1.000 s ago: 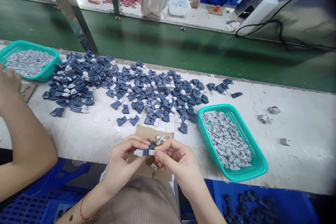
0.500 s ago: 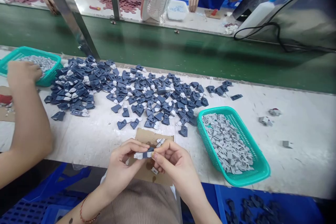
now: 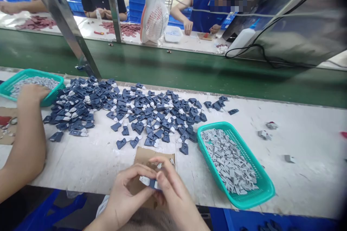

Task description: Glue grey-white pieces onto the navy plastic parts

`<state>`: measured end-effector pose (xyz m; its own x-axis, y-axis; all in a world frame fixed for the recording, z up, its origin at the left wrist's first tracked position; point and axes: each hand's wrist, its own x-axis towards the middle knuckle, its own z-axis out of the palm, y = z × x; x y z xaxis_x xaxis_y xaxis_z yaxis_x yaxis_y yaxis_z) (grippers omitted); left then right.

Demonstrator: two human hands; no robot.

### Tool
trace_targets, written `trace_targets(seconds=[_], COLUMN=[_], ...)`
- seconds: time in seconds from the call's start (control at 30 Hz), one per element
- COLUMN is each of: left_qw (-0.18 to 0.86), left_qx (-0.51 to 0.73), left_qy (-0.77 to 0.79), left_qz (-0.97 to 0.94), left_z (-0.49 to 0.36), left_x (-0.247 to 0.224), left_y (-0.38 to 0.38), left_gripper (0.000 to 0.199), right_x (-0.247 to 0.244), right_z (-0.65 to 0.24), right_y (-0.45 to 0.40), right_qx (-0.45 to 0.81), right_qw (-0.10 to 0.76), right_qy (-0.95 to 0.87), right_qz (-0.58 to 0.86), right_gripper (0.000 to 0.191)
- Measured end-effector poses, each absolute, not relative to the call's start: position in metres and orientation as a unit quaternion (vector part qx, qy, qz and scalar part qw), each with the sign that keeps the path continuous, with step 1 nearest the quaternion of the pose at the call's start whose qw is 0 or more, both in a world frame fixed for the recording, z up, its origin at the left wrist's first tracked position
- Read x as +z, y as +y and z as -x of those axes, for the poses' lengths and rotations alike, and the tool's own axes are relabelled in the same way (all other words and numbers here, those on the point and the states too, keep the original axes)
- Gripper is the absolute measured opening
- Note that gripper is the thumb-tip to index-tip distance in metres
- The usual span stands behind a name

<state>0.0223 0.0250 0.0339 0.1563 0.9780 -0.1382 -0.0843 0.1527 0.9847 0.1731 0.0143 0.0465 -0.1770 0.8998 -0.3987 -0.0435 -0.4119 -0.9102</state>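
Over a brown cardboard piece (image 3: 141, 155) at the table's near edge, my left hand (image 3: 127, 191) pinches a small dark blue and white part (image 3: 152, 183). My right hand (image 3: 173, 191) grips the same part from the right, its fingertips touching it and partly hiding it. Beyond my hands lies a wide pile of dark blue parts (image 3: 151, 112), many with white tips. To the right, a green basket (image 3: 267, 196) holds many light grey pieces (image 3: 230, 162).
At the left, a co-worker's hand (image 3: 32, 92) reaches into another green basket (image 3: 27, 74). A slanted metal post (image 3: 65, 25) stands behind the pile, before a green belt (image 3: 130, 57). Loose grey pieces (image 3: 264, 134) lie at right. Other people sit across the belt.
The view has tilted up, so the table sits lower and more of the people opposite shows. My right fingers have closed further over the part, with the index finger raised above it.
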Motion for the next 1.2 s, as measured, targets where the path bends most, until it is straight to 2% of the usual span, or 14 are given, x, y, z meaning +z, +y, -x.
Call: trace_targets(seconds=[0.33,0.43,0.57,0.67,0.77,0.87,0.97,1.07,1.2], left_qw=[0.621,0.596,0.555,0.541,0.433,0.345,0.294,0.241,0.196], left_qx=[0.421,0.406,0.329,0.321,0.375,0.398,0.388,0.354,0.302], left_qy=[0.492,0.439,0.359,0.373,0.457,0.554,0.607,0.656,0.687], left_qz=[-0.442,-0.536,-0.674,-0.683,-0.681,-0.645,-0.628,-0.621,-0.632], left_z=[-0.033,-0.031,-0.028,-0.025,-0.014,0.002,0.014,0.016,0.009], left_x=[0.025,0.022,0.029,0.038,0.041,0.039,0.039,0.04,0.033], left_y=[0.019,0.028,0.044,0.064,0.105,0.172,0.249,0.316,0.374], left_gripper=[0.014,0.017,0.039,0.032,0.018,0.033,0.039,0.035,0.028], right_x=[0.041,0.042,0.033,0.027,0.028,0.036,0.041,0.04,0.03], right_z=[-0.173,-0.175,-0.183,-0.204,-0.248,-0.305,-0.349,-0.366,-0.363], right_y=[0.009,0.005,0.004,0.008,0.012,0.018,0.033,0.059,0.091], right_qx=[0.598,0.588,0.636,0.63,0.502,0.343,0.219,0.18,0.173], right_qw=[0.384,0.391,0.376,0.374,0.409,0.392,0.316,0.225,0.172], right_qy=[-0.44,-0.409,-0.397,-0.43,-0.475,-0.475,-0.516,-0.596,-0.634], right_qz=[0.549,0.578,0.544,0.527,0.595,0.709,0.765,0.749,0.734], right_gripper=[0.05,0.056,0.072,0.078,0.065,0.048,0.038,0.034,0.022])
